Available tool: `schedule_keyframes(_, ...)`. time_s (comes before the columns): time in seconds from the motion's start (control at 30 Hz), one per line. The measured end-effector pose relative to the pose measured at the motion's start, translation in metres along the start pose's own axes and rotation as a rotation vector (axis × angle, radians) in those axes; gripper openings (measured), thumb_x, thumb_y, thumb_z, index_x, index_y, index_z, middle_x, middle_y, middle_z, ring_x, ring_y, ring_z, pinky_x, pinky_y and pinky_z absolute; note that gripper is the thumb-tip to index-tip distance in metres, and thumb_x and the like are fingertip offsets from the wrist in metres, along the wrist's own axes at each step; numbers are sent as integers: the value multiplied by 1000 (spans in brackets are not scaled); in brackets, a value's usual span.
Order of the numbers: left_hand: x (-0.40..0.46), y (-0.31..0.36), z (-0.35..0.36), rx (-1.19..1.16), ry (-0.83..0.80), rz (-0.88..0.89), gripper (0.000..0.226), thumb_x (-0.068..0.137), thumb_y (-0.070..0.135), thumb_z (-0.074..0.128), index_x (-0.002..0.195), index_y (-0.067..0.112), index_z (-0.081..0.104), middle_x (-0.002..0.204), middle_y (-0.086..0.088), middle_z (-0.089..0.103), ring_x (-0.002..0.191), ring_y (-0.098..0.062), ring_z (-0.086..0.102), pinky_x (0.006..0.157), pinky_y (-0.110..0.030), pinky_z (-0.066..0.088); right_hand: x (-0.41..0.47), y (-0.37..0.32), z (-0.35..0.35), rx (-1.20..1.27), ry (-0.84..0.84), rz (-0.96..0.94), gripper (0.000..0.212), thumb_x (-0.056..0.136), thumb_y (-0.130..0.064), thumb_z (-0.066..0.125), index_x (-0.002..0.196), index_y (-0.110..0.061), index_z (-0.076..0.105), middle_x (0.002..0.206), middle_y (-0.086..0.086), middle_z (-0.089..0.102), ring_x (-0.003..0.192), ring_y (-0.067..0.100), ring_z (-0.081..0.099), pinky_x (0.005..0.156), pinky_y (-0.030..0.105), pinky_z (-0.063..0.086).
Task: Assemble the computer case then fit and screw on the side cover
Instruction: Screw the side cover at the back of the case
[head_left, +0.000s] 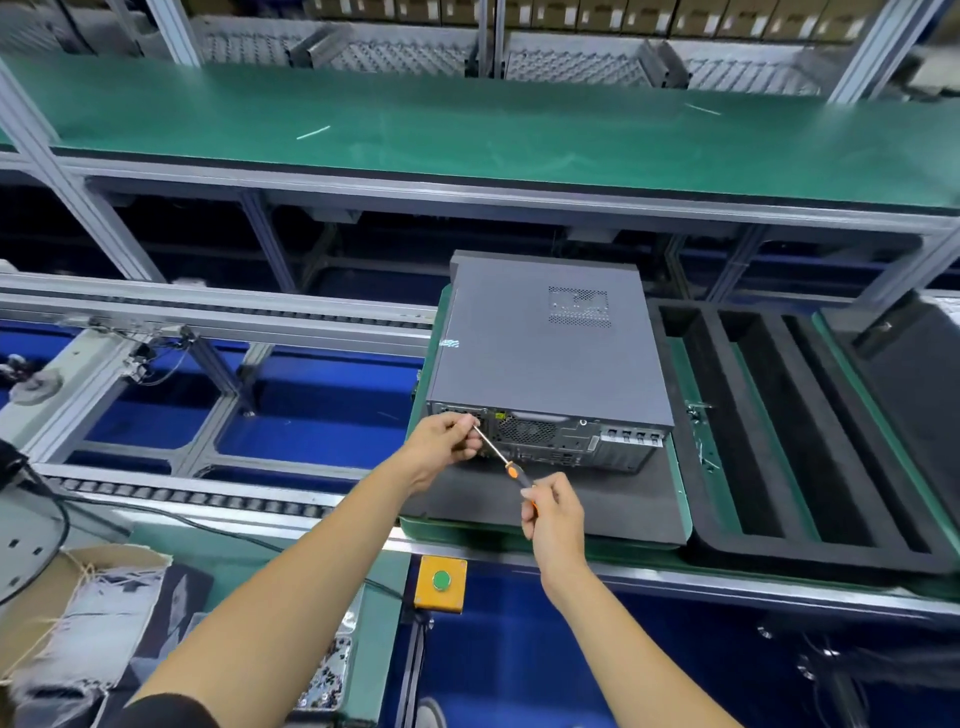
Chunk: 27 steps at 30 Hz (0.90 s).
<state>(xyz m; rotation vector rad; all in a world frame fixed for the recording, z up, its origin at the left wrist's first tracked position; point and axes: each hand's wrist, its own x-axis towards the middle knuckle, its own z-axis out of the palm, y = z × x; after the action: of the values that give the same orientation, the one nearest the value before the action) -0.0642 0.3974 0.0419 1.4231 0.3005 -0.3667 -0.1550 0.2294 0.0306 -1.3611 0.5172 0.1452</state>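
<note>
The dark grey metal computer case (550, 353) is lying on the black foam pad (597, 504) at the surface's near edge, while the right hand (553, 512) is gripping the orange-handled screwdriver (506, 462), its shaft slanting up-left to the case's rear left corner, where the left hand (447, 441) is pinching the tip

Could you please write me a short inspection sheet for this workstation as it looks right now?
Surface: black foam pad on a green tray.
Job's things: computer case lying flat, side cover on; screwdriver aimed at its rear left corner.
Clutter: slotted foam tray; cardboard box.
Hands: left hand pinches at the screwdriver tip; right hand grips the handle.
Cables: black cable across the conveyor.
Surroundings: green button; green shelf.
</note>
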Motion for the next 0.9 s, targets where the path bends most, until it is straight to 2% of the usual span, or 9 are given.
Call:
schedule_keyframes(0.1, 4, 3, -5, 97, -42, 19, 20, 106, 9, 48, 112, -6, 60, 81, -9, 58, 70, -13, 57, 71, -22, 55, 2, -2, 0, -15, 19, -48, 20, 96, 2, 52, 79, -8, 46, 62, 4, 47, 50, 9, 39, 45, 21, 31)
schedule_keyframes(0.3, 12, 3, -20, 330, -75, 102, 16, 103, 8, 54, 106, -3, 66, 83, -8, 61, 76, -13, 58, 77, -26, 53, 5, -1, -3, -57, 29, -83, 21, 93, 2, 54, 76, -7, 48, 58, 3, 46, 50, 10, 38, 46, 21, 30)
schedule_keyframes(0.4, 11, -1, -16, 193, -90, 76, 16, 104, 7, 51, 106, -2, 64, 79, -6, 57, 71, -12, 54, 71, -21, 51, 6, -2, -2, -16, 42, -88, 22, 93, 2, 54, 75, -9, 48, 57, 1, 45, 51, 10, 39, 48, 22, 30)
schedule_keyframes(0.57, 11, -3, -5, -291, -103, -91, 17, 104, 13, 52, 110, 3, 64, 79, -2, 55, 72, -8, 52, 67, -17, 52, 7, -1, 1, -15, 42, -114, 16, 93, 1, 55, 79, -6, 50, 58, 1, 47, 51, 8, 40, 45, 22, 31)
schedule_keyframes(0.67, 12, -10, 3, -475, -91, -157, 19, 103, 19, 55, 111, 6, 66, 79, -2, 56, 72, -8, 52, 64, -18, 53, 7, 1, 0, -32, 37, -111, 15, 94, 1, 54, 81, -6, 50, 60, 2, 51, 50, 11, 43, 45, 20, 36)
schedule_keyframes(0.77, 13, -18, 10, -506, -72, -190, 21, 102, 22, 57, 113, 7, 67, 76, -1, 55, 69, -7, 52, 62, -18, 52, 7, 5, -4, -39, 9, -27, 17, 93, 5, 52, 82, -8, 49, 61, 3, 53, 49, 14, 41, 47, 23, 37)
schedule_keyframes(0.9, 14, -20, 19, -405, -46, -213, 26, 103, 24, 54, 118, 6, 67, 73, 1, 51, 66, -7, 48, 60, -18, 50, 6, 13, -7, -77, -62, 108, 19, 92, 8, 47, 85, -9, 46, 64, 4, 53, 47, 14, 34, 47, 27, 29)
